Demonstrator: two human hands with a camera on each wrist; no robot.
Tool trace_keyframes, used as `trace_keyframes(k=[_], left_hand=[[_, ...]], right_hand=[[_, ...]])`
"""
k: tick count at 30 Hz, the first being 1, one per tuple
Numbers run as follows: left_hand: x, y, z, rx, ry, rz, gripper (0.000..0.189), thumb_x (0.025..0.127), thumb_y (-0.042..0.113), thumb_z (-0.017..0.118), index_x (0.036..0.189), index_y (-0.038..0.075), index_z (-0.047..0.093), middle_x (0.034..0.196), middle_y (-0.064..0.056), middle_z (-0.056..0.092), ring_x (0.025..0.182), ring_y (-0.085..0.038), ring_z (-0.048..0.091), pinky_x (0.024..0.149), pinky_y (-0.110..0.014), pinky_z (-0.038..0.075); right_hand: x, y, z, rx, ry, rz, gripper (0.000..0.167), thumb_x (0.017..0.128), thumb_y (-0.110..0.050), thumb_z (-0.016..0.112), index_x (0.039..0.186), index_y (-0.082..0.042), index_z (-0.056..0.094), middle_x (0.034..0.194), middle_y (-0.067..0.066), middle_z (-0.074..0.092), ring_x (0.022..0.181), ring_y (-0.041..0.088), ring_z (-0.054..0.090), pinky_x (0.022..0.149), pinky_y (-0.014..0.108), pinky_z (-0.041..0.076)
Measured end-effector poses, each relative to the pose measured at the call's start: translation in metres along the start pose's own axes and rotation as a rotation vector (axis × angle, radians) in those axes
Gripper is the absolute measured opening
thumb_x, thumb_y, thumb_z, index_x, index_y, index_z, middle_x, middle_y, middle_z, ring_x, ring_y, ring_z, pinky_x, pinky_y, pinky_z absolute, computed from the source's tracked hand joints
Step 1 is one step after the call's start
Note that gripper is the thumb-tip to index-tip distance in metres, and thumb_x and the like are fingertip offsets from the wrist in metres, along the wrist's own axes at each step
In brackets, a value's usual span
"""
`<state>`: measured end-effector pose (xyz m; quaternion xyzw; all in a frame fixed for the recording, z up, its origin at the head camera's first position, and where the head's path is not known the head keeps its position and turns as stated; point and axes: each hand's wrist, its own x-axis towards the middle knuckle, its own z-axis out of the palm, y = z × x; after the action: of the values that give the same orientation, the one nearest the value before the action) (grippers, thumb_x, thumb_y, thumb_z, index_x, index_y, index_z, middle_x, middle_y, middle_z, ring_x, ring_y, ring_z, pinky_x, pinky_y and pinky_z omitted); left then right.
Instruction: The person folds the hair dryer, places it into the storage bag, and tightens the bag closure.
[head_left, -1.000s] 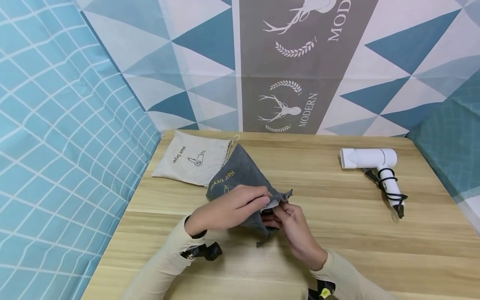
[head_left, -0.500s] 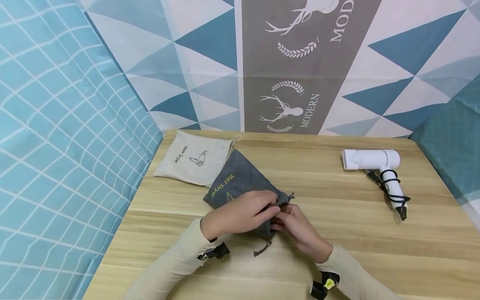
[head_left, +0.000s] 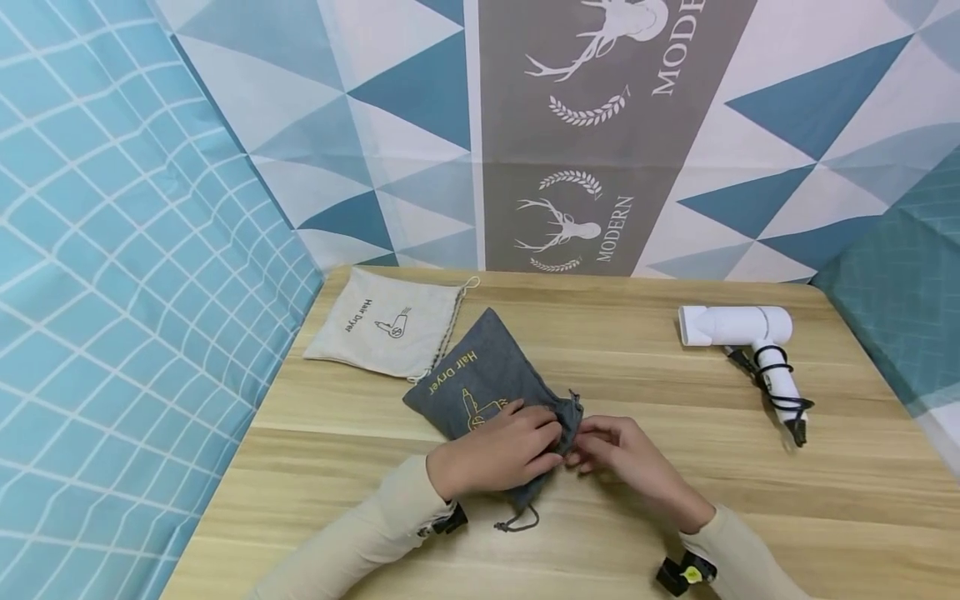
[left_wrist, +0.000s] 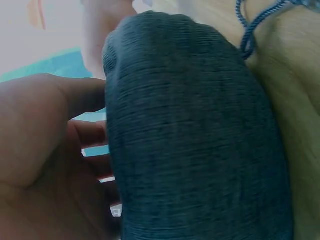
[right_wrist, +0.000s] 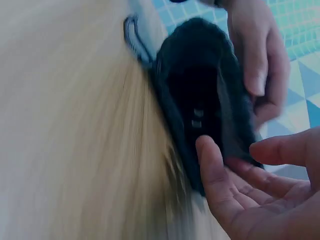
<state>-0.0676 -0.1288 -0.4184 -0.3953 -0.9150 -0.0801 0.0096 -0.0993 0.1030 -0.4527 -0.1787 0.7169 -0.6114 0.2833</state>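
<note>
At four o'clock on the gray bag [head_left: 487, 367], its mouth [right_wrist: 231, 117] gapes undrawn, something dark [right_wrist: 190, 90] inside, curled left hand [head_left: 501, 450] gripping cloth, right hand [head_left: 633, 462] half-curled at the rim, hold unclear.

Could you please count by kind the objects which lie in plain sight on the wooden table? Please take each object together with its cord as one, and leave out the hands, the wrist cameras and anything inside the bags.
Cloth bags: 2 (beige bag, dark grey bag)
Hair dryers: 1 (white hair dryer)
Total: 3
</note>
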Motion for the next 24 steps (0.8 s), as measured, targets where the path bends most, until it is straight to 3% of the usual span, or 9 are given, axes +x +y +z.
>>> trace_keyframes(k=[4,8,11,14,18,21,24], left_hand=[[-0.001,0.003,0.013,0.128,-0.004,-0.045,0.043,0.103,0.048,0.047,0.123,0.015,0.064,0.133,-0.007,0.059,0.131,-0.024,0.050,0.108,-0.054,0.038],[-0.001,0.005,0.027,0.251,0.037,-0.047,0.043,0.100,0.052,0.052,0.121,0.017,0.065,0.135,-0.009,0.057,0.133,-0.027,0.047,0.108,-0.056,0.037],[0.001,0.004,0.032,0.280,0.067,-0.042,0.040,0.098,0.051,0.057,0.120,0.018,0.065,0.133,-0.008,0.058,0.131,-0.026,0.049,0.106,-0.054,0.039],[0.001,0.004,0.032,0.273,0.067,-0.035,0.040,0.097,0.050,0.059,0.121,0.018,0.065,0.132,-0.008,0.058,0.129,-0.026,0.049,0.105,-0.053,0.041],[0.002,0.003,0.031,0.254,0.050,-0.028,0.040,0.096,0.048,0.060,0.123,0.018,0.064,0.131,-0.007,0.058,0.129,-0.025,0.049,0.105,-0.052,0.041],[0.002,0.002,0.032,0.246,0.042,-0.024,0.039,0.096,0.047,0.060,0.123,0.018,0.064,0.130,-0.006,0.058,0.128,-0.024,0.049,0.105,-0.051,0.040],[0.000,0.002,0.032,0.226,0.047,-0.025,0.038,0.098,0.046,0.059,0.122,0.018,0.064,0.132,-0.007,0.057,0.129,-0.024,0.048,0.105,-0.052,0.040]], right_hand=[[-0.006,-0.001,-0.004,-0.115,0.163,-0.002,0.026,0.103,-0.012,0.055,0.118,0.008,0.049,0.104,0.025,0.068,0.088,0.032,0.070,0.072,0.039,0.059],[-0.007,0.000,-0.007,-0.335,0.276,-0.070,0.035,0.101,-0.010,0.058,0.132,-0.006,0.042,0.114,0.018,0.065,0.088,0.026,0.069,0.070,0.033,0.056],[-0.003,0.001,-0.008,-0.519,0.250,-0.186,0.055,0.098,-0.004,0.061,0.148,-0.013,0.038,0.130,0.018,0.057,0.093,0.022,0.067,0.073,0.031,0.055],[0.002,0.000,-0.006,-0.654,0.173,-0.268,0.065,0.095,0.001,0.063,0.153,-0.013,0.036,0.143,0.018,0.046,0.095,0.018,0.063,0.075,0.030,0.054],[0.009,-0.002,-0.003,-0.815,0.075,-0.288,0.060,0.095,-0.002,0.064,0.151,-0.006,0.040,0.149,0.019,0.041,0.119,0.029,0.057,0.091,0.044,0.052],[0.012,-0.003,-0.001,-0.903,0.057,-0.279,0.054,0.096,-0.006,0.064,0.146,-0.002,0.045,0.145,0.017,0.047,0.129,0.032,0.051,0.098,0.050,0.047],[0.015,-0.004,0.000,-0.944,0.087,-0.285,0.044,0.094,-0.004,0.067,0.136,0.001,0.055,0.132,0.013,0.057,0.116,0.025,0.059,0.091,0.044,0.051]])
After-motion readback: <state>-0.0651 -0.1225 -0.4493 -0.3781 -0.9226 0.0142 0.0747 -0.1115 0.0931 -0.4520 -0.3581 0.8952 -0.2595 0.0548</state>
